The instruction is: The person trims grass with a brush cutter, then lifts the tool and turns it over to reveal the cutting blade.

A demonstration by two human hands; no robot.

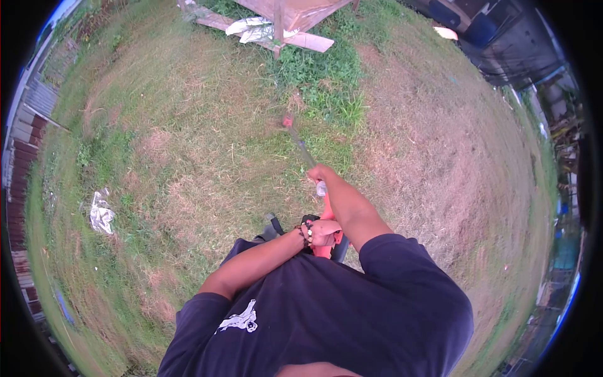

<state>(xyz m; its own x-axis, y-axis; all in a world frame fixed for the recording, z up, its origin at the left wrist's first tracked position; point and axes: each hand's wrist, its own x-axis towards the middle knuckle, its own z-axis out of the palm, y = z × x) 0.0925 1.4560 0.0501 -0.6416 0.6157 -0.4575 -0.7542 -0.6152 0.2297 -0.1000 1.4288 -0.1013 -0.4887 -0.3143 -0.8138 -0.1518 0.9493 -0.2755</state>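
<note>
Orange-bodied tool (pixel 327 206) lies between left hand (pixel 323 233) and right hand (pixel 321 173), above grass (pixel 207 138).

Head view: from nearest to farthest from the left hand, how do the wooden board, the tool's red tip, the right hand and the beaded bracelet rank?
From the left hand:
1. Beaded bracelet, on its wrist
2. Right hand, ahead, on the long tool
3. Red tip, ahead, slightly left
4. Wooden board, farthest ahead
</note>
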